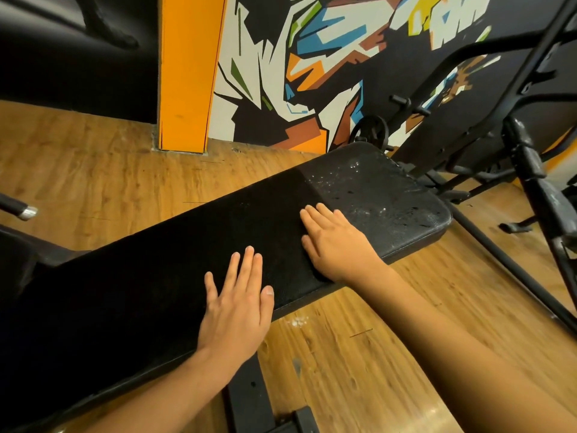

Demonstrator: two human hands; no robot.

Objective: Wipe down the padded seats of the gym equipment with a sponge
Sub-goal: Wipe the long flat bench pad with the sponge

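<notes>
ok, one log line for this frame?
left hand: flat on bench pad | right hand: palm down on pad, sponge not visible | far end of pad: wet, speckled | near part: dark

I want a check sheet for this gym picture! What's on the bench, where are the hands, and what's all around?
Surface: black padded bench, far end speckled with droplets or suds.
Job's things: no sponge in plain sight; one could be under the right hand, cannot tell.
Clutter: white specks on the wooden floor beside the bench.
Grippers: left hand flat, fingers spread on the pad; right hand pressed palm down near the wet end.
Cables: nothing seen.
Surroundings: orange pillar, painted mural wall, black metal frame at right.
</notes>
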